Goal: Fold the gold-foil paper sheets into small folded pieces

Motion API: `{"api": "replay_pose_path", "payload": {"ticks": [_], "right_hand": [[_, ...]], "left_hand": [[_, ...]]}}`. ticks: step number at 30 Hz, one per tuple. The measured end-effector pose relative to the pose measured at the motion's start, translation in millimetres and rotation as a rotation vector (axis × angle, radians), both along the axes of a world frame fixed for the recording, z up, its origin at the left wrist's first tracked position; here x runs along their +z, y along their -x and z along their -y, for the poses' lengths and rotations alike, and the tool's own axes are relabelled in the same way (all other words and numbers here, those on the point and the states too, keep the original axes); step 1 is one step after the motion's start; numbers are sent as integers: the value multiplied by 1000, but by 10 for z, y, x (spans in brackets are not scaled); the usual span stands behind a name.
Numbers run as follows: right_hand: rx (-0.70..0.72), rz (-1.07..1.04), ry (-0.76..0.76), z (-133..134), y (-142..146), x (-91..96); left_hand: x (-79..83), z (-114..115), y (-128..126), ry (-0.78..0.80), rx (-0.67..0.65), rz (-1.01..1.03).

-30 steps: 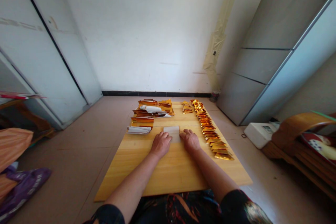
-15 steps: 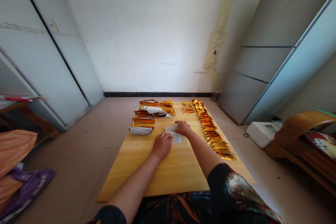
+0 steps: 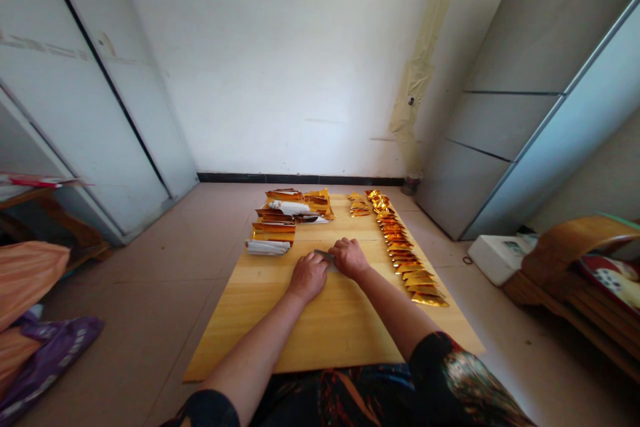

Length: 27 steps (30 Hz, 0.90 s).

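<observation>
"Although the left hand (image 3: pixel 309 278) and the right hand (image 3: pixel 350 258) nearly meet, can you see what lies between them?"

"A folded pale sheet (image 3: pixel 324 255), mostly covered, with only a narrow grey-white strip showing. It lies flat at the middle of a smooth pine board (image 3: pixel 260 337)."

"And the fingers (image 3: pixel 346 251)?"

"Curled and drawn narrow on both hands, pressing down on the sheet: the right ones over its fold, the left ones at its edge."

"What else is on the board?"

"Three groups of shiny gold foil. Up on the left are stacked foil strips (image 3: pixel 274 229) with two white folded bundles (image 3: pixel 267 247). Near the far end sits one small foil pile (image 3: pixel 360 209). Along the right runs one long row of folded foil triangles (image 3: pixel 400 255), too tightly overlapped to count exactly."
</observation>
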State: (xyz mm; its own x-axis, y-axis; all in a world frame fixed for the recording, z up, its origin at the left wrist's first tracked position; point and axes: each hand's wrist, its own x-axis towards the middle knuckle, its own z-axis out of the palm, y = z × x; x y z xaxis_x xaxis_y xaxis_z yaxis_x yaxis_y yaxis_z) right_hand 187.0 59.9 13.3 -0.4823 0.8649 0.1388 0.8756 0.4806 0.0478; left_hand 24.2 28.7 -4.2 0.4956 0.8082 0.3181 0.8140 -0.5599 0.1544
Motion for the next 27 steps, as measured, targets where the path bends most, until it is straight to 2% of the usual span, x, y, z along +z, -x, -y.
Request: {"api": "replay_pose_path", "payload": {"ticks": [6,11,15,22,27], "right_hand": [[19,25,8,123,-1,-52],[5,42,10,155,24,-40],[-6,63,20,166,48,-14],[-20,19,23,191,51,2],[-22,-23,-17,275,-91,-34]], "left_hand": [[-35,10,12,-68,-10,27],[-51,33,13,-133,41,20],[-30,36,10,-180,19,30],[14,52,2,-35,39,-37],[62,81,-2,2,70,-38]]}}
